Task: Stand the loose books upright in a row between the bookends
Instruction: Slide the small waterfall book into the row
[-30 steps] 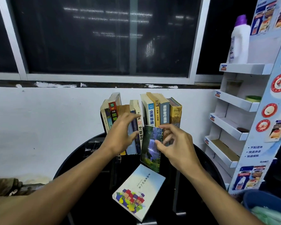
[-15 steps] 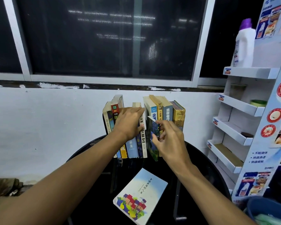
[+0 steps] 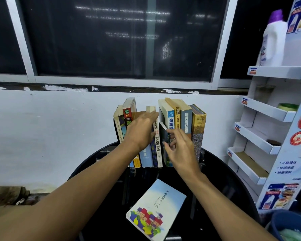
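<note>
A row of upright books (image 3: pixel 178 119) stands at the back of a round black table (image 3: pixel 221 171), against the white wall. My left hand (image 3: pixel 141 129) lies flat with straight fingers against the left group of books, pushing them leftward. My right hand (image 3: pixel 179 146) pinches a small dark blue-green book (image 3: pixel 164 136) that stands in the gap in the middle of the row. A light blue book with coloured houses on its cover (image 3: pixel 155 207) lies flat on the table near me. The bookends are hidden behind the books.
A white cardboard display rack (image 3: pixel 274 119) stands right of the table, with a white purple-capped bottle (image 3: pixel 273 39) on its top shelf. A dark window runs above the wall. A blue bin (image 3: pixel 292 225) sits at the lower right.
My right hand carried the small dark book from in front of the row into the gap and turned it spine-out. My left hand moved up and flattened against the left books.
</note>
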Motion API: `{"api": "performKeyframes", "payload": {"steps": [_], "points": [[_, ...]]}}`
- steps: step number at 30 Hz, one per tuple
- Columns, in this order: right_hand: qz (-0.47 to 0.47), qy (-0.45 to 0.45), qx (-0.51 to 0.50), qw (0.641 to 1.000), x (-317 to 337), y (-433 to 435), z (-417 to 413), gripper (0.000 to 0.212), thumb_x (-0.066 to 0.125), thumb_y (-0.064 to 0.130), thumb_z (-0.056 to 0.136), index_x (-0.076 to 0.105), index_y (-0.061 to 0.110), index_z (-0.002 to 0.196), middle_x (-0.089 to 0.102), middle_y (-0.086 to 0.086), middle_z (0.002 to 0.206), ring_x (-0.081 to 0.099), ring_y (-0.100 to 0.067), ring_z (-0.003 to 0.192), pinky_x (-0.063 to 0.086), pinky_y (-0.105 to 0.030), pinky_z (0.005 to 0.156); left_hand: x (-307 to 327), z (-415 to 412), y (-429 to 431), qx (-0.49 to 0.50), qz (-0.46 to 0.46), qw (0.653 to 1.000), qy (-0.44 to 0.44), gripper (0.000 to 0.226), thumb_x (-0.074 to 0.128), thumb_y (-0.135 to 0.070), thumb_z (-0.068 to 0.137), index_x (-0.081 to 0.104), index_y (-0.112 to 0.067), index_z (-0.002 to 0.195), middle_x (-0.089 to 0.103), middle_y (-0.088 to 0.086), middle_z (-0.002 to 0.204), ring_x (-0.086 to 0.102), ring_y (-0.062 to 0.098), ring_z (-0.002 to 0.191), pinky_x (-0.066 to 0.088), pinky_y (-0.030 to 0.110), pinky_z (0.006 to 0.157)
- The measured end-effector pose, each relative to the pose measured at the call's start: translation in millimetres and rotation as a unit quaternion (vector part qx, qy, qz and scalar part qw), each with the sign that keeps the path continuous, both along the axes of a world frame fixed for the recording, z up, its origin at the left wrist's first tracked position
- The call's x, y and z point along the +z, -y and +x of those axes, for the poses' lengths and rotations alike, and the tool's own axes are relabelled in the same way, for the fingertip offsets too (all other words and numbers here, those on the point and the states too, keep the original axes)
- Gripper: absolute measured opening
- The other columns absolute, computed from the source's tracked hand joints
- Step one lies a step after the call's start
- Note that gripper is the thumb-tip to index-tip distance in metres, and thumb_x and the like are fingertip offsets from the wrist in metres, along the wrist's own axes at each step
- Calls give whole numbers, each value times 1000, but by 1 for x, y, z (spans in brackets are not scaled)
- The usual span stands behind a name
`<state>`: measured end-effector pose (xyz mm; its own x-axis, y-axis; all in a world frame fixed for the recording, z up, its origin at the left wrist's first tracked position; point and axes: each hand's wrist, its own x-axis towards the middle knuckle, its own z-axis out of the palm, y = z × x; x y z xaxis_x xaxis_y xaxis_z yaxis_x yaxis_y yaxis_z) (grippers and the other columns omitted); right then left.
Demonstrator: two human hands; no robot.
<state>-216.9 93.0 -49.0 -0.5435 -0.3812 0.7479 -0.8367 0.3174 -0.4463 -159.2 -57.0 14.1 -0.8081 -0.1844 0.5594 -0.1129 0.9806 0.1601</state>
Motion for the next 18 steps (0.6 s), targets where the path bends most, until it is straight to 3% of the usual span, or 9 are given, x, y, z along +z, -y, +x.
{"api": "performKeyframes", "payload": {"steps": [5, 13, 18], "points": [[-1, 10, 22, 1000, -20, 15, -13, 42, 77, 6, 85, 62, 14, 123, 52, 13, 110, 55, -3, 75, 41, -2, 74, -3, -2, 0, 8, -5, 1000, -5, 75, 75, -24, 89, 36, -24, 153, 45, 2, 155, 43, 26, 142, 46, 45, 109], [-9, -7, 17, 1000, -42, 22, -27, 42, 82, 11, 80, 66, 14, 118, 62, 7, 107, 57, -4, 73, 52, -13, 72, -4, 0, -2, 0, -20, 999, -31, 75, 72, -20, 92, 33, -22, 156, 38, -1, 161, 32, 21, 150, 31, 37, 118], [-2, -17, 30, 999, -42, 18, -31, 48, 83, 8, 79, 68, 14, 124, 67, 2, 104, 60, -3, 74, 57, -18, 73, -4, 0, -2, 1, -22, 999, -32, 75, 72, -19, 93, 33, -23, 156, 37, -2, 161, 31, 20, 150, 32, 36, 117]]}}
